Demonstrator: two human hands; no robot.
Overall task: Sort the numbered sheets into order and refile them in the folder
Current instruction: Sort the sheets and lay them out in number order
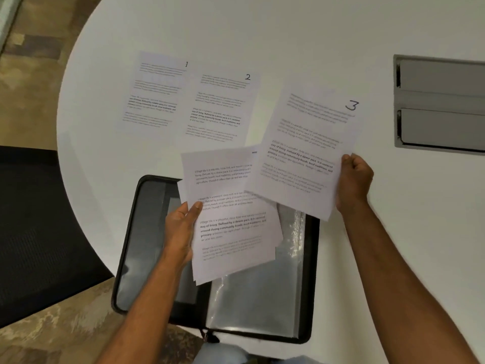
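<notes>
Sheet 1 [157, 91]: flat on white worktop [315, 35], far left.
Sheet 2 [219, 107]: flat just right of sheet 1, edges about touching.
Sheet 3 [304, 151]: held above worktop, tilted, overlaps stack's top-right corner.
R hand [354, 179]: fingers curled, grips sheet 3's right edge.
L hand [182, 227]: thumb on top, grips stack of sheets [231, 219] at left edge.
Folder [262, 298]: open at near worktop edge, under stack; clear sleeves visible.

I take this for an office or meeting room. I see a round white table [341, 27] with a grey cable hatch [441, 103] sunk near its right edge, a black mesh chair [34, 227] drawn up at its left edge, and patterned carpet [39, 30] beyond.
</notes>
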